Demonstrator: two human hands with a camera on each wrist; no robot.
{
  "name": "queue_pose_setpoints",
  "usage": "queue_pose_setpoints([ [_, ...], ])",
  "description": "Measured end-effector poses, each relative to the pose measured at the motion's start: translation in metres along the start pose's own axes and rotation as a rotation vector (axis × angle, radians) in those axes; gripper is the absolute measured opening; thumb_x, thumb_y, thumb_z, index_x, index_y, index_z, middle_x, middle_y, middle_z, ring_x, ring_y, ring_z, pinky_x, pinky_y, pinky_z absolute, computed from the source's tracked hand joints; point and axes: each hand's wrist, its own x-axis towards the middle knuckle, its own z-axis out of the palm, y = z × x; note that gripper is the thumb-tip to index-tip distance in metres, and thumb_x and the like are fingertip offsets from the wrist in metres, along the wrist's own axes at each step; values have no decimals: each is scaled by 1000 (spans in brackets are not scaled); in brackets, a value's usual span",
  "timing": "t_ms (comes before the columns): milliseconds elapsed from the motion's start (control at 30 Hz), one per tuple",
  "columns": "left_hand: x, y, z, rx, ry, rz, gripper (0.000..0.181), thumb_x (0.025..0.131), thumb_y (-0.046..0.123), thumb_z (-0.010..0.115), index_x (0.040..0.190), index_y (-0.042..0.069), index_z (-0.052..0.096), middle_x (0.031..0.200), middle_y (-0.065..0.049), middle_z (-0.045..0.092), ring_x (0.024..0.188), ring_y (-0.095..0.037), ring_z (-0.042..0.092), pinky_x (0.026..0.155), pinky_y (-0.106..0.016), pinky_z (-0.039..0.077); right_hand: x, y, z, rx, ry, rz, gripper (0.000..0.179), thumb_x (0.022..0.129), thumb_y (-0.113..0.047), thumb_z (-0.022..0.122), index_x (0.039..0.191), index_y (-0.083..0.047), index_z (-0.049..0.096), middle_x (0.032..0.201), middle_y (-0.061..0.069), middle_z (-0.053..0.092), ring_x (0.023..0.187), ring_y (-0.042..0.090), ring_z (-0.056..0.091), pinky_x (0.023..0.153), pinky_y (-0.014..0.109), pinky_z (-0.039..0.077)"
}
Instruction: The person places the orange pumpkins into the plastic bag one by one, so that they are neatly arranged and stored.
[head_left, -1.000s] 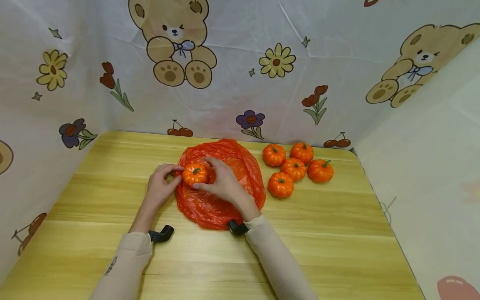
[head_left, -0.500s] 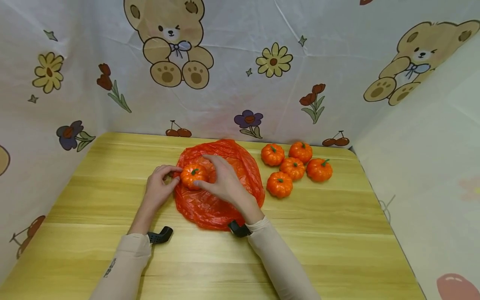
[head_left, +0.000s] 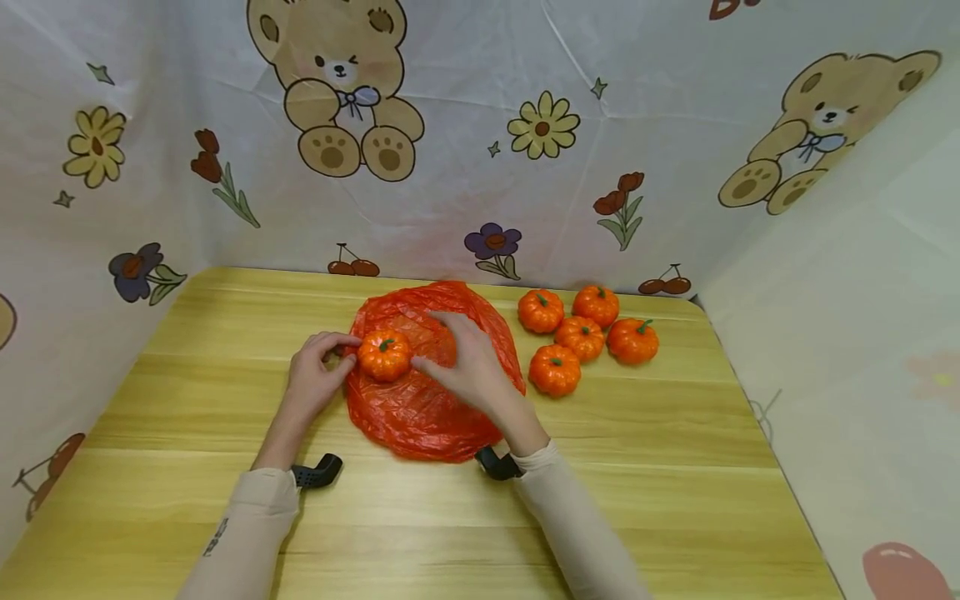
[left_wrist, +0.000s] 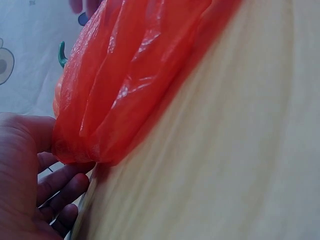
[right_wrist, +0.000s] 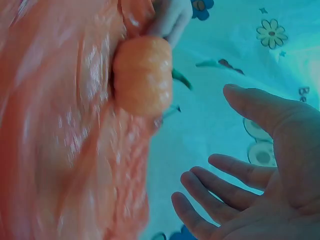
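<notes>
A small orange pumpkin (head_left: 385,356) with a green stem sits on the left part of a spread red plastic bag (head_left: 420,425). At the bag's left rim, my left hand (head_left: 318,371) pinches the plastic between thumb and fingers, close beside the pumpkin. In the left wrist view the gathered bag edge (left_wrist: 95,145) lies between the thumb and the fingers. My right hand (head_left: 472,362) hovers over the bag to the right of the pumpkin. In the right wrist view its fingers (right_wrist: 225,195) are spread and hold nothing, apart from the pumpkin (right_wrist: 143,77).
Several more pumpkins (head_left: 580,338) stand in a cluster on the wooden table (head_left: 675,467), right of the bag. Behind the table hangs a white cloth (head_left: 450,100) printed with bears and flowers. A black device (head_left: 318,472) is worn on each wrist.
My right hand has come off the pumpkin and drawn back to the right, its fingers spread. The left hand stays at the bag's rim, and the pumpkin remains on the bag.
</notes>
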Motion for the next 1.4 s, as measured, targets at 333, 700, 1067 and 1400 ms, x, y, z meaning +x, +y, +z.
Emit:
queue_pose_setpoints([
  [333,-1,3,0,-3,-1,-3,23,93,-3,70,115,2,76,111,-17,72,99,-22,55,80,-24,41,-22,26,-49,-29,136,13,68,93,-38,80,150,-11,55,149,10,60,136,32,57,113,54,46],
  [700,-2,3,-1,-7,0,-10,22,93,-2,70,114,2,76,108,-17,71,97,-21,54,79,-24,39,-49,75,-97,-106,268,80,68,90,-32,84,146,-4,58,143,18,63,131,41,59,112,60,42],
  [1067,-1,3,0,-2,-9,-14,22,93,-2,70,114,3,77,108,-17,71,97,-22,54,79,-25,39,-74,111,-126,-150,304,132,62,92,-27,82,145,-3,58,140,20,64,124,44,61,102,59,48],
  [1400,-1,4,0,-1,-16,-27,22,94,-1,70,115,3,76,111,-17,71,99,-22,54,80,-23,40,-72,114,-125,-122,263,107,57,95,-26,79,143,-1,59,140,23,65,127,42,61,106,60,47],
])
